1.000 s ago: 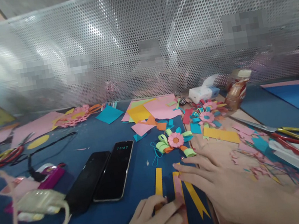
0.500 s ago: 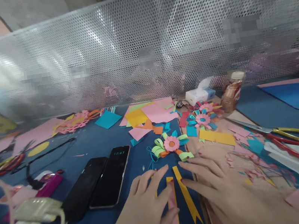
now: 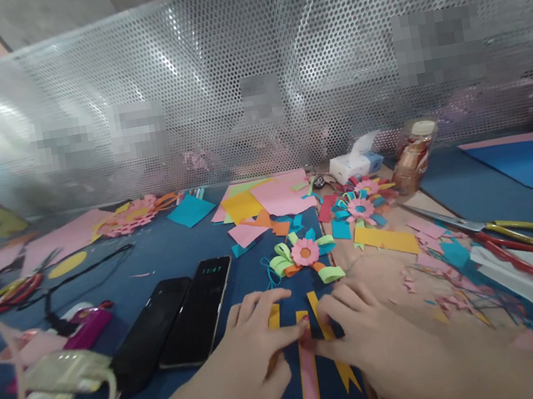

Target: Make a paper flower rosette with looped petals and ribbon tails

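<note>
My left hand (image 3: 256, 343) rests on the blue table with its index finger stretched onto a pink-and-yellow paper ribbon strip (image 3: 309, 381) with a notched end. Beneath that hand lies a yellow paper strip (image 3: 274, 315), mostly covered. My right hand (image 3: 360, 326) has its fingers bent and its thumb apart, reaching to the edge of the same pink-and-yellow strip. Another yellow strip (image 3: 346, 375) runs partly under the right hand. Just beyond both hands sits a paper flower (image 3: 305, 252) with a pink centre and green, blue and orange loops.
Two phones (image 3: 196, 315) lie to the left, beside a white charger (image 3: 66, 373). Scissors (image 3: 483, 226) and paper scraps (image 3: 453, 311) lie to the right. Farther back are paper sheets (image 3: 280, 194), a tissue box (image 3: 355, 165), a bottle (image 3: 414, 159) and a perforated metal screen (image 3: 223, 51).
My right hand has moved left, its fingers now bent and its thumb at the middle strip. My left hand has shifted slightly left, uncovering more of the left yellow strip.
</note>
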The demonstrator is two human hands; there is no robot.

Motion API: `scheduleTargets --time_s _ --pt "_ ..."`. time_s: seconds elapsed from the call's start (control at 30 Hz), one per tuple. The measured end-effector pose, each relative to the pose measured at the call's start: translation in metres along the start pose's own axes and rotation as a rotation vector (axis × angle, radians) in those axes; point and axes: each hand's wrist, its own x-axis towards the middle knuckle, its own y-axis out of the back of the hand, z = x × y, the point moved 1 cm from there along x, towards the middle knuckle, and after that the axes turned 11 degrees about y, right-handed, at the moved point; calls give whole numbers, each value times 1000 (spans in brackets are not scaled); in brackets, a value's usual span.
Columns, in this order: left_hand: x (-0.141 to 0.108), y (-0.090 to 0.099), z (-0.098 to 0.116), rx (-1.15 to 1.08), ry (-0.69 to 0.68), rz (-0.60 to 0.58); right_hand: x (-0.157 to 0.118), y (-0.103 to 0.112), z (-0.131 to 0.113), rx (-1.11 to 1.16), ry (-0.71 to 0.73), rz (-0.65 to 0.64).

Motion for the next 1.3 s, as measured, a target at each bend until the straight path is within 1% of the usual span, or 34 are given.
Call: scheduleTargets --time_s 0.1,0.17,0.3,0.37,0.43,0.47,0.6,0.7,0.8,0.93,1.0,1.1,1.2,1.3 --pt "3 2 0 -36 19 -16 3 -5 1 -27 6 38" --pt "6 2 -1 -53 20 -47 4 -5 0 -48 10 56" --pt "11 8 -1 -27 27 -140 5 -2 -4 -87 29 23" --pt "12 12 1 -5 38 -167 5 -2 -6 -102 42 0" --pt "13 14 4 1 45 -185 4 -6 -10 -103 46 10" --pt "13 15 5 1 49 -192 4 -8 -12 -101 41 37" --pt "10 11 6 14 54 -182 3 -20 -20 -96 10 165" --pt "8 8 4 23 40 -150 5 -23 -26 -84 18 213" --pt "8 7 3 13 30 -130 8 -20 -29 -114 11 245" --pt "8 5 1 7 22 -121 8 -9 -31 -121 -3 319" --pt "7 3 0 16 16 -116 6 -4 -30 -97 1 310" --pt "6 0 -2 21 8 -119 4 -1 -29 -91 10 215" --pt "6 -3 -4 30 11 -118 0 -8 -27 -105 -3 152" --pt "6 -2 -3 34 9 -126 -2 -16 -25 -118 -7 165"
